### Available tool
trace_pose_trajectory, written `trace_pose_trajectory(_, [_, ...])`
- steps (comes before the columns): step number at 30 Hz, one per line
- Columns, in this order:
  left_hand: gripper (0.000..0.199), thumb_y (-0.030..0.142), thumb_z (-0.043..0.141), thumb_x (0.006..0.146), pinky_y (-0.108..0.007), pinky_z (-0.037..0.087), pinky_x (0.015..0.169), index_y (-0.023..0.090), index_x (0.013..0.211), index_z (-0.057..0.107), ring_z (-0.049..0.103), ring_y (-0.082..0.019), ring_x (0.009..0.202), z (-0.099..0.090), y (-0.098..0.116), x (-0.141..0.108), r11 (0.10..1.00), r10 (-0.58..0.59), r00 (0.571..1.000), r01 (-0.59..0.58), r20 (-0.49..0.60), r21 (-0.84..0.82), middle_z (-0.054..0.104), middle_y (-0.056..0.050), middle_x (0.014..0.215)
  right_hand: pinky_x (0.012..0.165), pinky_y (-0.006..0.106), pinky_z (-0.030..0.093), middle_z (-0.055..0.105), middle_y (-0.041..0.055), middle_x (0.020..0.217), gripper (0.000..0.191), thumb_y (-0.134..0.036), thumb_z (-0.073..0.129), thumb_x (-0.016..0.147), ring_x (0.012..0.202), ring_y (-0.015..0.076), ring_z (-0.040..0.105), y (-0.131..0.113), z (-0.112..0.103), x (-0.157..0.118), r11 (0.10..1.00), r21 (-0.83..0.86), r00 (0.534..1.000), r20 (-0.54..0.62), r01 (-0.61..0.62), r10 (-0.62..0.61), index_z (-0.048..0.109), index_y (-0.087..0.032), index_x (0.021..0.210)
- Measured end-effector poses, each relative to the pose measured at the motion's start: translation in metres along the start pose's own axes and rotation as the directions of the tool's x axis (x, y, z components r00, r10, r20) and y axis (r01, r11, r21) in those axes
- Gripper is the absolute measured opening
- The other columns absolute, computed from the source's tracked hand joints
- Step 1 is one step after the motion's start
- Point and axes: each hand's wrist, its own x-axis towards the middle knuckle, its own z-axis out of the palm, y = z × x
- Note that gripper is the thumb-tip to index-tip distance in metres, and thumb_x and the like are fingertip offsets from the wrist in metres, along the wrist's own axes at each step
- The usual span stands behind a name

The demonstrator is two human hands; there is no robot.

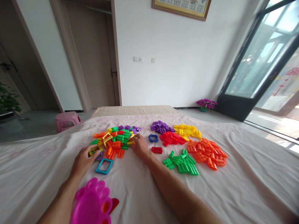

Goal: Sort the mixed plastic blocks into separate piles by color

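A mixed pile of small plastic pieces (pixel 120 137), orange, green, yellow and purple, lies left of centre on the cloth. At its left edge, my left hand (pixel 83 158) is closed on a yellow frame piece (pixel 93 151), beside a purple triangle (pixel 99 156). A blue square frame (pixel 104 166) lies just right of that hand. My right hand (pixel 139 145) reaches the pile's right edge, fingers closed near a yellow piece; what they hold is too small to tell. Farther right are single-colour heaps: purple (pixel 161 127), yellow (pixel 188 131), red (pixel 172 138), orange (pixel 207 153) and green (pixel 182 162).
A pink tray (pixel 90 205) sits near the front edge, with a red piece (pixel 114 204) beside it. Between pile and heaps lie a dark blue frame (pixel 153 138) and a red piece (pixel 156 150). A pink stool (pixel 67 120) stands beyond the cloth at left.
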Motion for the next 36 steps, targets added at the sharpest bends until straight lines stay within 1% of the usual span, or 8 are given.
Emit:
trace_pose_trajectory(7, [0.051,0.057,0.058,0.081,-0.040,0.050,0.098,0.019,0.113,0.070,0.065,-0.029,0.110,0.001,-0.002,0.000,1.000,0.000,1.000,0.000,-0.010,0.011,0.073,-0.011,0.115,0.088,0.026,0.047,0.063,0.0062,0.120,0.023,-0.024,0.061,0.094,0.106,0.0178,0.063,0.006,-0.017,-0.006,0.998,-0.060,0.999,0.030,-0.031,0.033,0.072,-0.025,0.114])
trace_pose_trajectory(13, [0.050,0.056,0.059,0.081,-0.041,0.050,0.096,0.018,0.111,0.072,0.066,-0.029,0.107,0.001,-0.003,0.001,1.000,0.011,1.000,-0.011,-0.006,0.007,0.074,-0.012,0.113,0.077,0.026,0.046,0.072,0.0070,0.107,0.027,-0.036,0.050,0.100,0.095,0.0195,0.068,0.011,-0.045,-0.004,0.958,-0.178,0.974,-0.041,-0.226,0.222,0.073,-0.023,0.106])
trace_pose_trajectory(19, [0.047,0.056,0.061,0.079,-0.042,0.051,0.095,0.019,0.106,0.073,0.067,-0.030,0.105,0.000,-0.001,0.001,0.999,0.025,0.999,-0.026,-0.020,-0.023,0.075,-0.011,0.110,0.077,0.028,0.046,0.076,0.0104,0.101,0.032,-0.039,0.049,0.100,0.093,0.0220,0.070,0.030,-0.068,0.004,0.892,-0.107,0.895,-0.129,-0.440,0.426,0.072,-0.021,0.114])
trace_pose_trajectory(23, [0.048,0.056,0.061,0.079,-0.045,0.050,0.097,0.019,0.107,0.073,0.066,-0.031,0.107,0.001,-0.002,0.002,1.000,0.010,1.000,-0.010,-0.006,-0.027,0.074,-0.012,0.111,0.075,0.027,0.046,0.076,0.0074,0.102,0.029,-0.034,0.054,0.097,0.091,0.0206,0.070,0.038,-0.076,0.005,0.891,-0.045,0.885,-0.141,-0.453,0.443,0.071,-0.023,0.116])
trace_pose_trajectory(27, [0.051,0.058,0.061,0.078,-0.046,0.050,0.098,0.019,0.109,0.072,0.065,-0.032,0.108,0.003,-0.006,0.003,1.000,0.001,1.000,-0.001,0.000,-0.028,0.073,-0.013,0.113,0.076,0.026,0.045,0.076,0.0060,0.102,0.029,-0.029,0.057,0.093,0.093,0.0202,0.069,0.038,-0.085,0.004,0.910,-0.032,0.902,-0.150,-0.414,0.405,0.072,-0.023,0.118])
trace_pose_trajectory(30, [0.053,0.058,0.060,0.079,-0.047,0.048,0.101,0.018,0.111,0.071,0.064,-0.033,0.111,0.004,-0.010,0.004,1.000,0.001,1.000,-0.001,0.012,-0.028,0.072,-0.014,0.116,0.074,0.026,0.045,0.076,0.0055,0.100,0.028,-0.030,0.057,0.092,0.091,0.0202,0.069,0.041,-0.099,0.001,0.918,-0.066,0.913,-0.157,-0.390,0.377,0.073,-0.024,0.114])
trace_pose_trajectory(33, [0.054,0.058,0.059,0.080,-0.048,0.048,0.101,0.017,0.113,0.071,0.064,-0.033,0.111,0.003,-0.011,0.004,1.000,-0.011,1.000,0.011,0.018,-0.014,0.071,-0.014,0.117,0.073,0.028,0.046,0.076,0.0054,0.100,0.027,-0.035,0.058,0.091,0.092,0.0225,0.069,0.055,-0.119,-0.005,0.900,-0.153,0.908,-0.170,-0.407,0.382,0.075,-0.026,0.110])
trace_pose_trajectory(36, [0.052,0.058,0.059,0.080,-0.047,0.050,0.098,0.019,0.112,0.071,0.065,-0.033,0.109,0.003,-0.012,0.004,1.000,0.004,1.000,-0.003,0.015,-0.010,0.072,-0.013,0.115,0.075,0.029,0.046,0.076,0.0073,0.099,0.029,-0.039,0.058,0.091,0.094,0.0243,0.069,0.085,-0.147,-0.013,0.850,-0.232,0.880,-0.184,-0.472,0.438,0.077,-0.025,0.109])
